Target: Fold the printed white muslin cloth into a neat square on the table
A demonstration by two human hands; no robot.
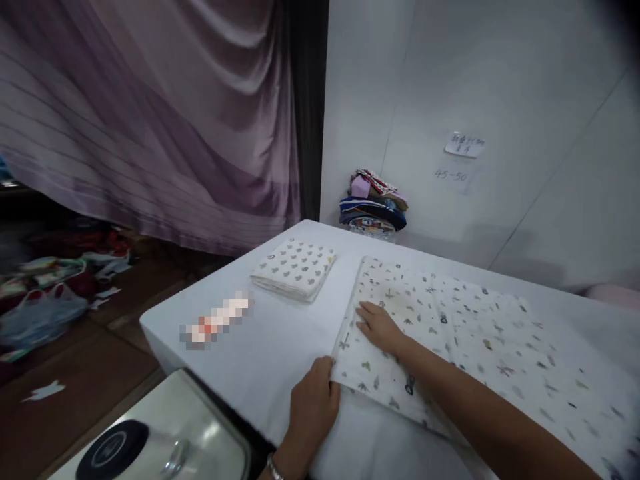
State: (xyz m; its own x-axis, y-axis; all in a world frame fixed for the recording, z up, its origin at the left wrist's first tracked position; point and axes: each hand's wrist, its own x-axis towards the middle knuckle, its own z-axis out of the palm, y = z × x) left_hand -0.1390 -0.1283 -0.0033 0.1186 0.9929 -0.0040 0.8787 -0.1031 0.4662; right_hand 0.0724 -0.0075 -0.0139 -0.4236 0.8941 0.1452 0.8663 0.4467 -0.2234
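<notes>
A white cloth printed with small leaves and figures [480,333] lies spread on the white table [280,347], its left part folded over. My right hand [380,328] lies flat on that folded part, fingers stretched out and open. My left hand [314,407] is closed on the cloth's near left corner, pinching its edge at the table's front. A folded white cloth with grey prints [295,268] rests on the table to the far left of both hands.
A pile of coloured fabrics [374,203] stands at the table's far edge against the white wall. A purple curtain [150,120] hangs at left. Bags and scraps [45,300] litter the floor. A white device with a black disc [150,440] sits below the table's near corner.
</notes>
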